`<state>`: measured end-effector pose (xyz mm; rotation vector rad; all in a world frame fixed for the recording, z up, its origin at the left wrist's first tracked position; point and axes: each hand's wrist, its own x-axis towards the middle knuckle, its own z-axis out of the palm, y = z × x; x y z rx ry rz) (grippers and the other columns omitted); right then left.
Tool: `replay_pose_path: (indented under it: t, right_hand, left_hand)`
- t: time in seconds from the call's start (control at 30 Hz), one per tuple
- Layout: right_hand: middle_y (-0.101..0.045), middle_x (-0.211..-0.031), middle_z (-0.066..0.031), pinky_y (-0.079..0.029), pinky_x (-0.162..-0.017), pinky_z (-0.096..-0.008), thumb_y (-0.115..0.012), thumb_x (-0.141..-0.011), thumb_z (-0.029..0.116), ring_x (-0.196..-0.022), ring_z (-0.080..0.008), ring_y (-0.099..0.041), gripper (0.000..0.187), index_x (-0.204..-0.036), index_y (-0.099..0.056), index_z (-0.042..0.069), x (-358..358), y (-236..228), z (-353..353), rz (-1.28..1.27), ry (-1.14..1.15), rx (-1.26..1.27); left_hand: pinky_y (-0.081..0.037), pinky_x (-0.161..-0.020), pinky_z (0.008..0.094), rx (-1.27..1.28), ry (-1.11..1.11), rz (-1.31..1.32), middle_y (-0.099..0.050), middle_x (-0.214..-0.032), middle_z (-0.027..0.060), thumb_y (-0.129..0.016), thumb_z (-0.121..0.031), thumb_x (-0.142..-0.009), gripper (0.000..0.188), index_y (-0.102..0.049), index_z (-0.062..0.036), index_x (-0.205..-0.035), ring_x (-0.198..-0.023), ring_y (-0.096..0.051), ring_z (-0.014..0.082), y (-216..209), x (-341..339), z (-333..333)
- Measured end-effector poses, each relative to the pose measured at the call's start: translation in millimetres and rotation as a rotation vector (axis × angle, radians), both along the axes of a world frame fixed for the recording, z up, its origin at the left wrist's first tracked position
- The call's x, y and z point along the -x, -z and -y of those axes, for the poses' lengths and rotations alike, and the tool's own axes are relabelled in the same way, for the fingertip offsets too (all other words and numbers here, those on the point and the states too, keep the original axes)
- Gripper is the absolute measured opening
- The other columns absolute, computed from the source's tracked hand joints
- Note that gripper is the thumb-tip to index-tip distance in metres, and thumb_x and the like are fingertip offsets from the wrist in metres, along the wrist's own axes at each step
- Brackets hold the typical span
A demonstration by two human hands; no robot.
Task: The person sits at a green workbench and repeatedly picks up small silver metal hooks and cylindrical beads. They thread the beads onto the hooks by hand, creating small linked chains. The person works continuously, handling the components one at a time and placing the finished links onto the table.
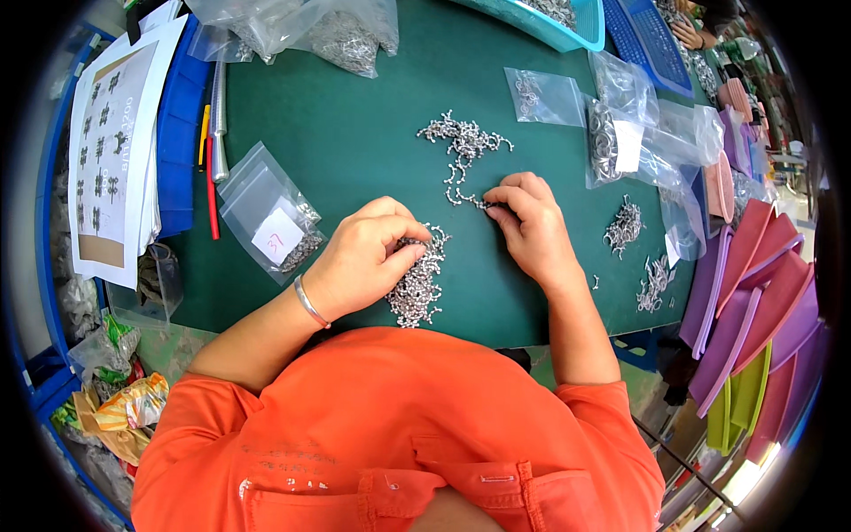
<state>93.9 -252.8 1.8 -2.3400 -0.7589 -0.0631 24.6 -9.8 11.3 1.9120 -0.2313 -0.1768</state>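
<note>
A loose heap of small silvery metal links (414, 288) lies on the green table in front of me. My left hand (377, 253), with a metal bangle at the wrist, rests at the heap's upper left edge. Its thumb and forefinger are closed together among the pieces, and whatever is between them is hidden. To the right, my right hand (532, 226) pinches the near end of a knobbly silver metal chain (458, 177). From those fingertips the chain runs left and away, ending in a bunched pile beyond both hands.
Left stand a bag of small parts (270, 217), a red pen (212, 186) and a blue bin (177, 133). Right are small piles of metal parts (624, 223), and bags of rings (603, 146). A turquoise basket (541, 27) sits at the back; another person's hand (690, 35) shows far right.
</note>
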Motion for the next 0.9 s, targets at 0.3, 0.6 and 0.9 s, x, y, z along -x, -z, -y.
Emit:
replay_pose_path:
  t: [0.3, 0.6, 0.9]
  right_hand:
    - [-0.06, -0.098, -0.0081, -0.046, -0.079, -0.0405, -0.072, -0.075, 0.001, -0.091, -0.0304, -0.057, 0.015, -0.089, -0.065, 0.003, 8, -9, -5, 0.06, -0.046, 0.098]
    - [-0.061, -0.09, -0.0084, -0.046, -0.079, -0.0408, -0.067, -0.078, -0.001, -0.087, -0.03, -0.057, 0.012, -0.089, -0.066, 0.004, 5, -22, -8, -0.049, -0.101, 0.243]
    - [-0.066, -0.088, -0.0094, -0.051, -0.071, -0.0359, -0.071, -0.074, -0.006, -0.08, -0.028, -0.062, 0.014, -0.085, -0.069, 0.003, 3, -8, -4, 0.02, 0.056, -0.033]
  left_hand:
    - [-0.037, -0.055, 0.0213, 0.104, -0.123, 0.027, -0.059, -0.097, 0.0037, -0.066, 0.006, -0.085, 0.011, -0.068, -0.0011, -0.093, -0.06, -0.043, 0.0041, -6, 1, 5]
    - [-0.038, -0.055, 0.0209, 0.145, -0.127, 0.089, -0.06, -0.096, 0.0037, -0.066, 0.005, -0.085, 0.011, -0.069, -0.0011, -0.093, -0.061, -0.046, 0.0039, -9, 3, 10]
    - [-0.041, -0.056, 0.0208, 0.16, -0.112, 0.083, -0.061, -0.095, 0.0044, -0.066, 0.005, -0.085, 0.01, -0.069, -0.0007, -0.093, -0.064, -0.049, 0.0043, -9, 2, 12]
